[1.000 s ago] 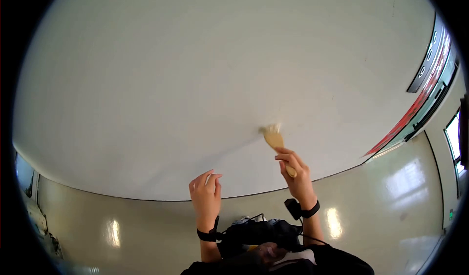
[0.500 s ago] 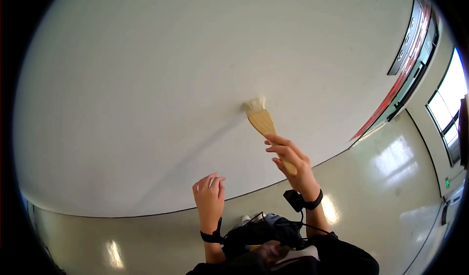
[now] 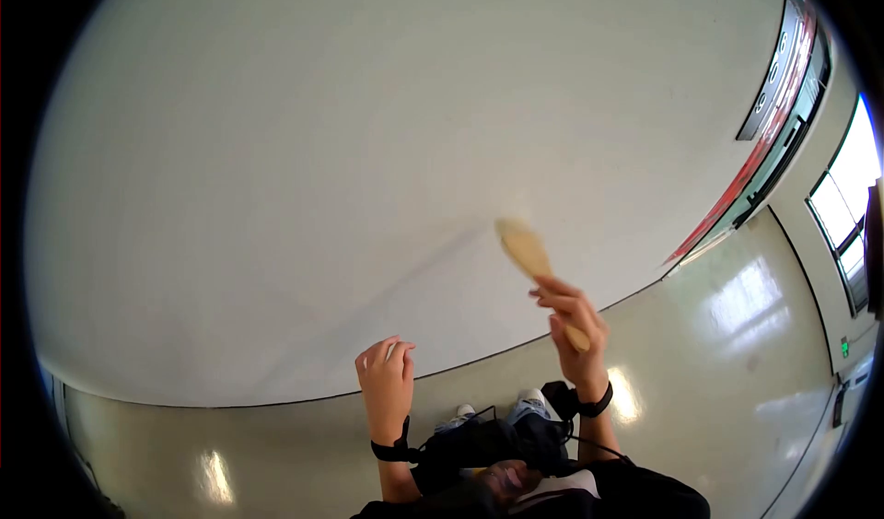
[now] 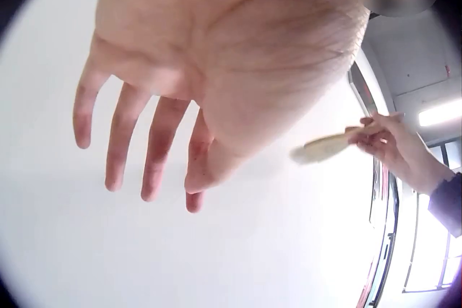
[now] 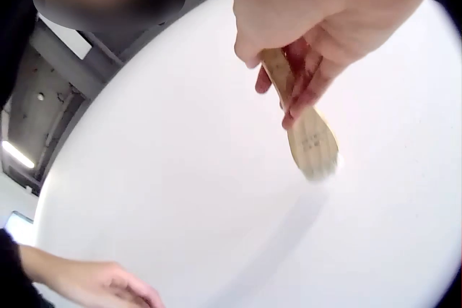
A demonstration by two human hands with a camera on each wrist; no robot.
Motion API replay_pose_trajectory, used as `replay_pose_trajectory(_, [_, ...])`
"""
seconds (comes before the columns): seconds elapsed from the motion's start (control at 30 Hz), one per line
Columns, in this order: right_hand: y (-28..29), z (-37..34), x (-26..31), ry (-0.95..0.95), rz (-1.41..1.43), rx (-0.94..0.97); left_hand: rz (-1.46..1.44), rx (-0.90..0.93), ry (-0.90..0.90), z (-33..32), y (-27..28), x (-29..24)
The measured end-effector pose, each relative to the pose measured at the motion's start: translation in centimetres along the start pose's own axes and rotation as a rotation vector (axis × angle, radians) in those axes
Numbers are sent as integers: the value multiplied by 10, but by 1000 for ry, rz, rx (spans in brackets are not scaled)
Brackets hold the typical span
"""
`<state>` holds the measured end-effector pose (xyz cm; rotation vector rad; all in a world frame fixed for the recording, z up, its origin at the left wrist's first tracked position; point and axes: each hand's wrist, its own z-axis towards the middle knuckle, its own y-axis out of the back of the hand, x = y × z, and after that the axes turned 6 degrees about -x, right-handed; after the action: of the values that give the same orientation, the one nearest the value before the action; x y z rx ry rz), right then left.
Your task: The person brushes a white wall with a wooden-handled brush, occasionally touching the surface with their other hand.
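My right hand (image 3: 580,330) grips a flat wooden brush (image 3: 527,249) by its handle, whose end shows below the palm. Pale bristles fan from the wide head, blurred in the head view and close against the white wall (image 3: 322,169). Small dark marks show on the brush's wooden face (image 5: 315,140) in the right wrist view. My left hand (image 3: 385,376) is raised to the left, nearest the wall, and holds nothing. Its fingers (image 4: 155,149) are relaxed and spread in the left wrist view.
The wall's lower edge curves above a shiny pale floor (image 3: 304,454). A grey sign panel (image 3: 766,77) and a red strip (image 3: 737,187) run along the right. Beyond them is a bright window (image 3: 843,187). My shoes (image 3: 531,396) show below the hands.
The brush first went up and left across the wall, then came back down and right with my right hand. The left hand moved only slightly. The head view turned a little.
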<state>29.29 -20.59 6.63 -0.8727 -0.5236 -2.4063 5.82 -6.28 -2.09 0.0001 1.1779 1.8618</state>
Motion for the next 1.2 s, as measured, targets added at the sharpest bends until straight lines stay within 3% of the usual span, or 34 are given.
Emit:
replay_pose_trajectory(0.07, [6, 17, 0, 166, -3, -69, 8, 22, -15, 1, -1, -4])
replay_pose_trajectory(0.13, [8, 33, 7, 128, -106, -57, 17, 48, -17, 0, 0, -13])
replay_pose_trajectory(0.33, [13, 13, -36, -88, -132, 97, 35, -5, -18, 14, -3, -28])
replay_pose_trajectory(0.47, [29, -3, -61, -348, -137, 284, 31, -13, 29, 13, -8, -37])
replay_pose_trajectory(0.63, [68, 34, -31, 24, 92, 34, 74, -38, 56, 20, -26, -56])
replay_pose_trajectory(0.73, [80, 63, -31, 260, 2, 3, 62, -28, 47, 27, -37, -81])
replay_pose_trajectory(1.1, [92, 31, -108, 202, -169, 351, 109, -54, 95, 28, -85, -144])
replay_pose_trajectory(1.2, [113, 35, -106, 36, -50, 392, 117, -40, 108, 24, -92, -164])
